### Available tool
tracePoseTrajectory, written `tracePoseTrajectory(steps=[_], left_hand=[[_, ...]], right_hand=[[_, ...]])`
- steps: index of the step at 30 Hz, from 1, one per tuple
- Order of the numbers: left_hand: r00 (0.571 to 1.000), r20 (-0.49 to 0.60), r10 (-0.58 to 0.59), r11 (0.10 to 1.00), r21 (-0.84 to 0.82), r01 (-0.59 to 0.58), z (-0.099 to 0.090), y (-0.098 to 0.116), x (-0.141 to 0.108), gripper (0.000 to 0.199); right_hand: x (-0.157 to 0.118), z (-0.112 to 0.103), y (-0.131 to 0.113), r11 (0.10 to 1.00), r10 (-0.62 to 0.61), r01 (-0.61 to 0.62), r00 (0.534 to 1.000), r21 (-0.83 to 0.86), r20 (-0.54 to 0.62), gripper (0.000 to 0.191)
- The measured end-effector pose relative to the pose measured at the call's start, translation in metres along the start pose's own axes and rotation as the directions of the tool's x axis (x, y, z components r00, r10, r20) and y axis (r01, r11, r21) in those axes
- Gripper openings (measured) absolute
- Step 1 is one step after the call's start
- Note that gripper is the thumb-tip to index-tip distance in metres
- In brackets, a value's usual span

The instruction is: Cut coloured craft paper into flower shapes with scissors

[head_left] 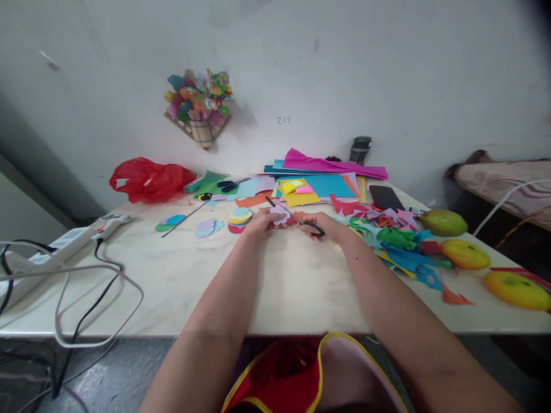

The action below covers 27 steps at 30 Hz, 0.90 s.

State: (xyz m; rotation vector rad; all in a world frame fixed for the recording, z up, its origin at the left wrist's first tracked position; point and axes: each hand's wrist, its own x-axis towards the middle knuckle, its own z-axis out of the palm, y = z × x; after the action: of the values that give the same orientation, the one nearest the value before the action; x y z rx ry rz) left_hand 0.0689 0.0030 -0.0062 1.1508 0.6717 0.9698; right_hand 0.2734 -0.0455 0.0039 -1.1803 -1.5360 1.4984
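Observation:
Over the middle of the table, my left hand (259, 223) pinches a small piece of lilac paper (279, 214) with a scalloped edge. My right hand (325, 225) grips the dark handles of a pair of scissors (313, 227), whose blades point left toward the paper. Whether the blades are touching the paper I cannot tell. Just left of my left hand lies a stack of round paper pieces (240, 217) in pale blue, yellow and red. Lilac and blue scalloped pieces (209, 228) lie further left.
Colourful paper scraps (400, 235) and several mangoes (465, 254) spread along the right. A phone (386, 198) lies behind them. Stacked coloured sheets (333, 186), another pair of scissors (230, 184) and a red plastic bag (148, 179) sit at the back. Cables (101, 272) and a power strip (64, 244) occupy the left.

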Motion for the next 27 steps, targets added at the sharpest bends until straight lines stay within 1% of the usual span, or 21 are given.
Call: tracePoseTrajectory(steps=[5, 8, 11, 15, 19, 23, 27], left_hand=[[0.999, 0.048, 0.004, 1.0, 0.029, -0.006, -0.0009, 0.0001, -0.0011, 0.025], [0.995, 0.104, 0.006, 0.998, 0.063, -0.013, -0.0005, 0.0008, -0.0021, 0.027], [0.992, 0.125, -0.002, 0.998, 0.07, -0.007, 0.0005, 0.0017, -0.0022, 0.031], [0.992, 0.128, 0.015, 1.0, 0.015, -0.017, 0.0024, 0.0033, -0.002, 0.031], [0.996, 0.09, 0.026, 1.0, -0.012, -0.025, 0.0024, 0.0032, -0.0014, 0.027], [0.998, 0.047, 0.032, 0.999, -0.005, -0.032, -0.0003, 0.0007, 0.0001, 0.03], [0.998, 0.057, 0.041, 0.998, 0.04, -0.044, -0.0008, 0.0005, -0.0001, 0.036]], right_hand=[[0.002, 0.0009, 0.002, 1.0, -0.017, 0.017, 1.0, -0.006, -0.012, 0.021], [-0.0011, 0.0029, 0.0001, 0.997, -0.056, 0.054, 0.998, -0.049, -0.029, 0.025], [-0.0039, 0.0043, -0.0019, 0.992, -0.083, 0.078, 0.995, -0.098, -0.05, 0.029], [-0.002, 0.0028, 0.0004, 0.992, -0.088, 0.084, 0.995, -0.099, -0.039, 0.029], [0.0018, 0.0007, 0.0045, 0.989, -0.105, 0.101, 0.994, -0.106, -0.039, 0.028], [0.0025, 0.001, 0.005, 0.991, -0.101, 0.096, 0.994, -0.096, -0.05, 0.029], [0.0018, 0.0019, 0.0044, 0.991, -0.097, 0.092, 0.994, -0.099, -0.041, 0.028]])
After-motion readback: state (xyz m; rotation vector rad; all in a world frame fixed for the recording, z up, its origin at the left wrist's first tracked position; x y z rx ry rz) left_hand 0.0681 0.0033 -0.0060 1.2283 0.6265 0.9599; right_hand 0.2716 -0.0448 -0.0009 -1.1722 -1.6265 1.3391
